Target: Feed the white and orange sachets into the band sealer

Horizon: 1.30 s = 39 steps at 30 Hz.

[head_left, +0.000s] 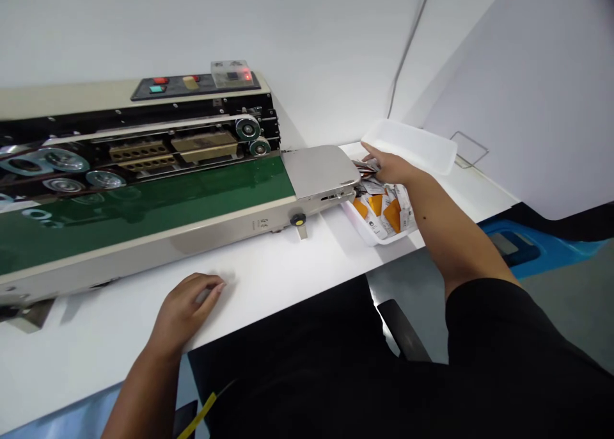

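Observation:
My right hand (391, 167) reaches over a white plastic tray (371, 237) at the end of the machine. Its index finger points outward, and the other fingers are around a few small sachets (367, 168), partly hidden by the hand. More white-and-orange sachets (381, 210) fill the tray below. My left hand (189, 311) rests on the white table in front of the machine, its fingers curled in toward the thumb, with nothing seen in them.
A band sealing machine (192, 234) with a green conveyor belt (211, 199) spans the left and middle. Its control panel (196, 86) has a red light lit. Behind the tray sits a white lid or second tray (412, 146). A blue plastic item (542, 247) is at the right.

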Each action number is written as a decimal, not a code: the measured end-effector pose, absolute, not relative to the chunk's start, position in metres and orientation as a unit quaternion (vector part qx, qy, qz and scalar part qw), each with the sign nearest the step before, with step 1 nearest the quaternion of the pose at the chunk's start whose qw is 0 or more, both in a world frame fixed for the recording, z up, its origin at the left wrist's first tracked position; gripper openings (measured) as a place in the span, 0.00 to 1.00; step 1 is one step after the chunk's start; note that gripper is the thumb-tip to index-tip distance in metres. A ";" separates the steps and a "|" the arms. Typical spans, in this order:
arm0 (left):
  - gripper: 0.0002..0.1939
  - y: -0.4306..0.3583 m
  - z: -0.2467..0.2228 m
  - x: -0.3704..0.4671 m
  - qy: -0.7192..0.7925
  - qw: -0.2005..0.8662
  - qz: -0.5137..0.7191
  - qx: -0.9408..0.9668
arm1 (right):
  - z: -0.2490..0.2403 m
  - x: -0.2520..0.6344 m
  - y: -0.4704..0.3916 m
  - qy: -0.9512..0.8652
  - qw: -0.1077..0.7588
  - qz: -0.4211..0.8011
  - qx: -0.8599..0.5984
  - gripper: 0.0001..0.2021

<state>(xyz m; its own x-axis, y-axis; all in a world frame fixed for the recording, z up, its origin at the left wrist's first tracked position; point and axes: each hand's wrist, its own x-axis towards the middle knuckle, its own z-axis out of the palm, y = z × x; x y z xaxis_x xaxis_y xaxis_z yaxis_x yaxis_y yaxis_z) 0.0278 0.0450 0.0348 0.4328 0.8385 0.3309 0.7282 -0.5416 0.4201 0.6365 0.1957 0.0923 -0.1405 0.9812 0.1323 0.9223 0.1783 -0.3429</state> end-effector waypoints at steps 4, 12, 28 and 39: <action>0.13 0.046 0.032 0.026 0.447 0.087 0.259 0.851 | 0.097 0.647 0.199 -0.707 0.239 0.093 -0.660 0.33; 0.15 0.047 0.035 0.031 0.466 0.080 0.257 0.843 | 0.107 0.634 0.193 -0.680 0.229 0.197 -0.668 0.38; 0.19 0.042 0.025 0.029 0.515 0.092 0.218 0.824 | 0.094 0.585 0.212 -0.797 0.053 0.054 -0.600 0.27; 0.19 0.041 0.018 0.024 0.506 0.097 0.202 0.833 | 0.096 0.609 0.213 -0.764 0.196 0.036 -0.613 0.22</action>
<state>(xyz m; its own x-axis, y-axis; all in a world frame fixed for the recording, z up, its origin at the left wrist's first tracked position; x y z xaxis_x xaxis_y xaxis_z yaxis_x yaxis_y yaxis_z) 0.0237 0.0415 0.0175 0.4058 0.8825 0.2376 0.8042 -0.4683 0.3659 0.6088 0.2126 0.0964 -0.1704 0.9514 0.2564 0.9234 0.2450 -0.2954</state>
